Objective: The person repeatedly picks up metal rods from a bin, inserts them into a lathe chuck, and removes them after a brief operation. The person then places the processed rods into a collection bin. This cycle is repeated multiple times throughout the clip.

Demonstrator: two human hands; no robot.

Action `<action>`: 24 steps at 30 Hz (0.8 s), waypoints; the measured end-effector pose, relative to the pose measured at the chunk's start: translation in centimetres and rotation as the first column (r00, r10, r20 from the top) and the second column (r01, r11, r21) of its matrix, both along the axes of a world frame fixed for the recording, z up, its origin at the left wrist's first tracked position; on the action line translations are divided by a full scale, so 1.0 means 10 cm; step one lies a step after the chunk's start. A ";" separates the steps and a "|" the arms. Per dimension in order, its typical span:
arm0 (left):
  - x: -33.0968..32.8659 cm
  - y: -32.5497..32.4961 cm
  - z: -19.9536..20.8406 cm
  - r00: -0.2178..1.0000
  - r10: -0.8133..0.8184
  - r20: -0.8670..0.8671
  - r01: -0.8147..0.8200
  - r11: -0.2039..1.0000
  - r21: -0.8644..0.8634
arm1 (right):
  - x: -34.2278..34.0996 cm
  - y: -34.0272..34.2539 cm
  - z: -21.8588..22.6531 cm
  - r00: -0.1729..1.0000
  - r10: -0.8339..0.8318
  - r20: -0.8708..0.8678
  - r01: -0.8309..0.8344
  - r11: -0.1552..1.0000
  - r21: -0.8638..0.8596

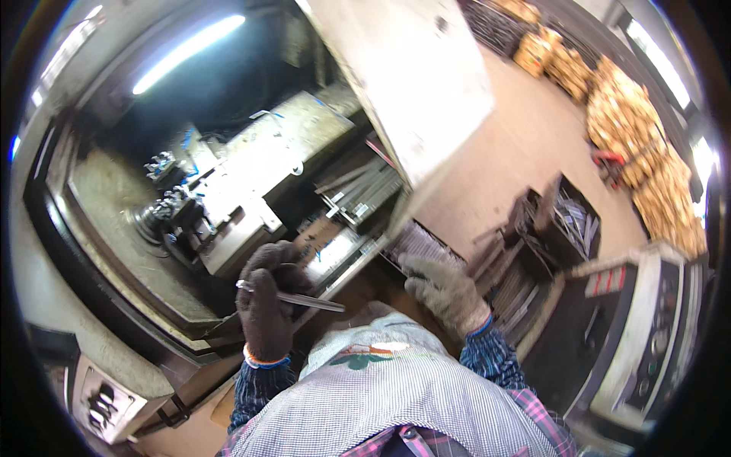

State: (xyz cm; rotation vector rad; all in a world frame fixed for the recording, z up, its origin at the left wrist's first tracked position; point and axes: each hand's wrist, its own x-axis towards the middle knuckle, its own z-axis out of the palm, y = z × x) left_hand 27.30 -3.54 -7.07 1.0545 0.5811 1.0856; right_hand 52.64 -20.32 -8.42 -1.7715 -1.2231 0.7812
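Observation:
A dark work glove covers my left hand (266, 301), which is closed round a short shiny metal rod (311, 302). The rod points to the right and lies in front of the open machine. My right hand (445, 293), in a greyer glove, is held beside a crate of grey metal rods (423, 245). Its fingers reach left with a slight bend, and I see nothing in them. Inside the machine, a chuck (154, 222) and clamping fixtures (190, 217) stand to the left. More metal bars (362, 190) lie on a ledge near the machine's opening.
A lit tube lamp (190, 53) shines inside the machine. Its pale door panel (419, 84) juts out at the top. Bins of metal pieces (571, 221) stand on the right, behind a control panel (662, 327). Yellowish wrapped bundles (624, 107) line the far right.

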 end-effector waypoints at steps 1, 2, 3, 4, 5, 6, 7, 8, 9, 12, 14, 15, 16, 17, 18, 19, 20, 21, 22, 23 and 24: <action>0.09 0.05 0.05 0.998 -0.046 0.041 0.047 0.999 -0.023 | 0.07 0.10 -0.13 0.996 0.056 -0.066 -0.057 0.998 -0.001; 0.20 0.07 0.07 0.996 -0.033 0.086 0.037 0.998 -0.047 | 0.11 0.23 -0.14 0.990 0.120 -0.072 -0.120 0.993 -0.001; 0.33 0.10 0.11 0.991 -0.026 0.130 0.035 0.997 -0.073 | 0.15 0.35 -0.12 0.981 0.178 -0.080 -0.179 0.984 -0.005; 0.45 0.17 0.11 0.983 -0.073 0.166 0.083 0.995 -0.054 | 0.21 0.45 -0.12 0.967 0.253 -0.037 -0.254 0.967 -0.024; 0.55 0.23 0.14 0.972 -0.122 0.200 0.131 0.991 -0.033 | 0.26 0.57 -0.12 0.945 0.328 0.006 -0.327 0.944 -0.044; 0.67 0.23 0.17 0.960 -0.116 0.254 0.140 0.987 -0.078 | 0.26 0.66 -0.03 0.934 0.349 -0.080 -0.352 0.935 -0.038; 0.76 0.28 0.22 0.941 -0.174 0.291 0.197 0.979 -0.051 | 0.32 0.75 -0.10 0.905 0.400 -0.148 -0.407 0.913 -0.026; 0.85 0.29 0.22 0.935 -0.160 0.317 0.191 0.979 -0.069 | 0.33 0.83 -0.04 0.883 0.420 -0.211 -0.439 0.897 -0.053; 0.93 0.31 0.20 0.928 -0.154 0.340 0.193 0.978 -0.084 | 0.35 0.89 0.00 0.861 0.429 -0.275 -0.464 0.882 -0.077; 0.97 0.38 0.15 0.944 -0.201 0.262 0.228 0.970 -0.078 | 0.45 0.99 -0.32 0.780 0.323 -0.536 -0.460 0.877 -0.141; 0.89 0.41 0.16 0.973 -0.216 0.081 0.226 0.963 -0.147 | 0.46 1.12 -0.34 0.799 0.355 -0.485 -0.483 0.860 -0.165; 0.86 0.43 0.19 0.974 -0.220 -0.052 0.212 0.968 -0.132 | 0.47 1.15 -0.36 0.814 0.364 -0.452 -0.490 0.848 -0.200; 0.81 0.47 0.24 0.958 -0.221 -0.184 0.202 0.972 -0.116 | 0.48 1.18 -0.38 0.828 0.373 -0.418 -0.495 0.837 -0.235; 0.76 0.50 0.26 0.924 -0.218 -0.313 0.196 0.975 -0.102 | 0.47 1.22 -0.41 0.818 0.380 -0.431 -0.516 0.816 -0.261; 0.69 0.54 0.24 0.894 -0.192 -0.406 0.171 0.981 -0.087 | 0.47 1.26 -0.42 0.813 0.386 -0.437 -0.532 0.798 -0.285; 0.62 0.57 0.24 0.854 -0.150 -0.499 0.126 0.989 -0.082 | 0.45 1.30 -0.43 0.807 0.391 -0.443 -0.546 0.779 -0.308; 0.55 0.58 0.24 0.803 -0.109 -0.587 0.081 0.994 -0.074 | 0.41 1.34 -0.44 0.800 0.416 -0.433 -0.558 0.780 -0.282; 0.49 0.62 0.24 0.746 -0.069 -0.662 0.043 0.998 -0.055 | 0.39 1.39 -0.46 0.808 0.392 -0.440 -0.536 0.798 -0.274; 0.43 0.63 0.23 0.746 -0.027 -0.666 -0.022 0.998 -0.064 | 0.35 1.46 -0.49 0.814 0.369 -0.448 -0.515 0.815 -0.265; 0.32 0.67 0.30 0.632 -0.010 -0.775 -0.035 0.999 -0.041 | 0.30 1.52 -0.51 0.819 0.347 -0.457 -0.495 0.830 -0.258; 0.22 0.68 0.30 0.577 0.049 -0.815 -0.046 0.999 0.028 | 0.23 1.61 -0.49 0.866 0.343 -0.364 -0.438 0.872 -0.218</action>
